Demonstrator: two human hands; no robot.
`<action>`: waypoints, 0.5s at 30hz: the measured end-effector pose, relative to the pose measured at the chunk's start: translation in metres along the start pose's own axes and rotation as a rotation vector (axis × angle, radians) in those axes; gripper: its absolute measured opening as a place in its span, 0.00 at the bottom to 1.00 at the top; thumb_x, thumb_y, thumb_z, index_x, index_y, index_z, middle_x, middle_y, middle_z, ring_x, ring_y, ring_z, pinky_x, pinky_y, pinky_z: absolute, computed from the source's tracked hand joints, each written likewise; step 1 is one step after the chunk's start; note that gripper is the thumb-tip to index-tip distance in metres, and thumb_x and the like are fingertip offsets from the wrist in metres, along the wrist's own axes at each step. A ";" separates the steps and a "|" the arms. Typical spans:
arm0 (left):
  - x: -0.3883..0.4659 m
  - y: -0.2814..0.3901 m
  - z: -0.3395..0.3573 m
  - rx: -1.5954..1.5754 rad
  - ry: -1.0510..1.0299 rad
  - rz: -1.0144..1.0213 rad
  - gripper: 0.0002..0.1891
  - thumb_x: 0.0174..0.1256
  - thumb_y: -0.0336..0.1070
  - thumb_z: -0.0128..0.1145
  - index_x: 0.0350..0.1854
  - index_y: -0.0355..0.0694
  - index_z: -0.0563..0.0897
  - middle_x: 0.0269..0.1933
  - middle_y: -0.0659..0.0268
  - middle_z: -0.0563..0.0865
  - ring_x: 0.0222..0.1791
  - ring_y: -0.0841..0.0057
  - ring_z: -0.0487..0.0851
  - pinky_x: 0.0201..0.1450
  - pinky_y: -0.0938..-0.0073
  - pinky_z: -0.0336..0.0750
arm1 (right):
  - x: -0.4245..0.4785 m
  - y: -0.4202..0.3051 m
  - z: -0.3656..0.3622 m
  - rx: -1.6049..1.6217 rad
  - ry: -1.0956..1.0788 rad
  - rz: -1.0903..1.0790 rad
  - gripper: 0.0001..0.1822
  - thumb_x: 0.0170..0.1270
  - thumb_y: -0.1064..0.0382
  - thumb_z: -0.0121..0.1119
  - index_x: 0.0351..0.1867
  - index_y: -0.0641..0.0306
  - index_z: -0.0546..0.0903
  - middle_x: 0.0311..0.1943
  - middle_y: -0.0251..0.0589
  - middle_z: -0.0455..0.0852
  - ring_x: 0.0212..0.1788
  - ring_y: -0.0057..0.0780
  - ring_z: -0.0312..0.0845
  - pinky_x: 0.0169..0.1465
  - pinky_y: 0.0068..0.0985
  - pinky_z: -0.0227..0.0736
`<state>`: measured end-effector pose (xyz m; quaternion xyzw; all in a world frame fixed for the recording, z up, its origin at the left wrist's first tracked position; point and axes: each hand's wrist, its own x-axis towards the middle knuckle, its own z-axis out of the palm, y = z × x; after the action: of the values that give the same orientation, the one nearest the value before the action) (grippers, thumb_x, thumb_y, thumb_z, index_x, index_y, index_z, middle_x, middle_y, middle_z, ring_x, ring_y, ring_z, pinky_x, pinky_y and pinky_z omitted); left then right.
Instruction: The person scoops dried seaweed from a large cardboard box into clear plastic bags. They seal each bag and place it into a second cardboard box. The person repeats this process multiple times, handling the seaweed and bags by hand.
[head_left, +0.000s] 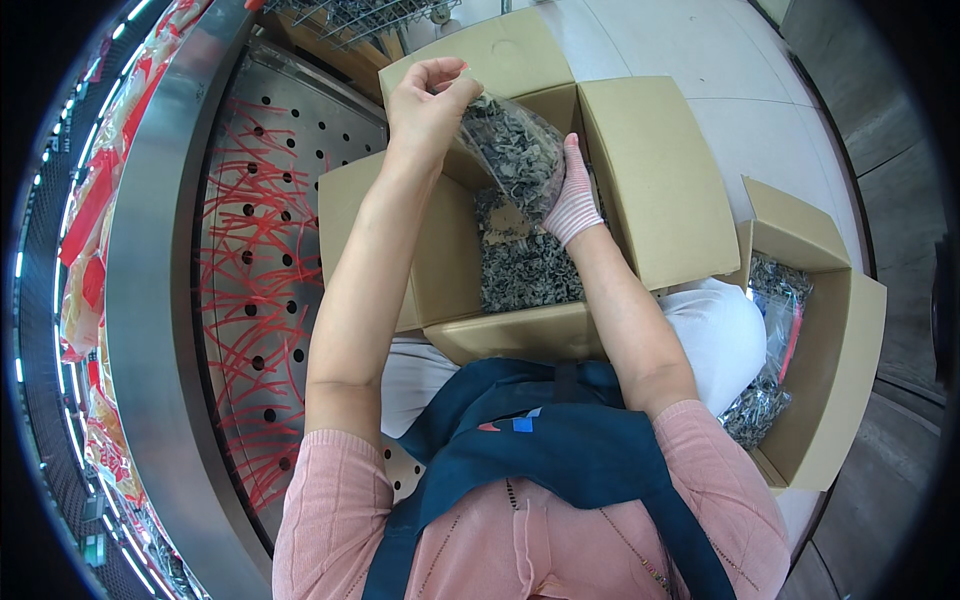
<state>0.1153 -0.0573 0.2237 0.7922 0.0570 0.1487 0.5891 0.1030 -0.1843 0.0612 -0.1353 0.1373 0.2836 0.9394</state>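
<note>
A clear plastic bag (517, 150) of dark, dried, leaf-like pieces is held tilted above an open cardboard box (450, 255). My left hand (431, 97), bare, pinches the top end of the bag between thumb and fingers. My right hand (576, 195), in a pink-and-white striped glove, cups the bag's lower right side. Beneath the bag, loose dark dried pieces (531, 274) lie in the box, and a patch of cardboard shows among them. The far part of the box's inside is hidden by the bag.
To the right, a smaller open cardboard box (832, 375) holds filled clear bags (780, 285). A perforated metal panel (300, 150) with red strips stands left, beside a metal-edged display case (150, 300) of packaged goods. A wire basket (360, 19) is at the top.
</note>
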 end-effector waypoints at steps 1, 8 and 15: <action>-0.001 0.001 0.000 0.020 -0.008 -0.005 0.16 0.58 0.26 0.66 0.50 0.35 0.83 0.45 0.67 0.85 0.44 0.82 0.81 0.52 0.81 0.74 | 0.000 0.000 -0.001 0.006 -0.003 -0.003 0.42 0.68 0.25 0.46 0.69 0.56 0.73 0.62 0.43 0.82 0.60 0.41 0.80 0.64 0.43 0.76; 0.002 -0.016 -0.036 0.537 0.256 0.371 0.22 0.61 0.37 0.67 0.55 0.30 0.80 0.51 0.59 0.86 0.50 0.75 0.83 0.57 0.75 0.74 | -0.001 0.006 -0.005 0.010 -0.090 -0.025 0.41 0.71 0.27 0.43 0.70 0.57 0.72 0.66 0.42 0.78 0.65 0.41 0.75 0.67 0.39 0.71; 0.007 -0.019 -0.061 0.084 -0.171 -0.327 0.08 0.70 0.38 0.60 0.37 0.39 0.82 0.28 0.70 0.83 0.20 0.85 0.79 0.22 0.81 0.75 | -0.003 0.007 -0.002 0.048 -0.219 -0.034 0.40 0.71 0.28 0.42 0.72 0.55 0.70 0.68 0.40 0.76 0.66 0.40 0.73 0.68 0.38 0.69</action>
<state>0.1047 0.0061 0.2225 0.8060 0.1408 -0.0192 0.5746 0.0962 -0.1809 0.0595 -0.0834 0.0384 0.2773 0.9564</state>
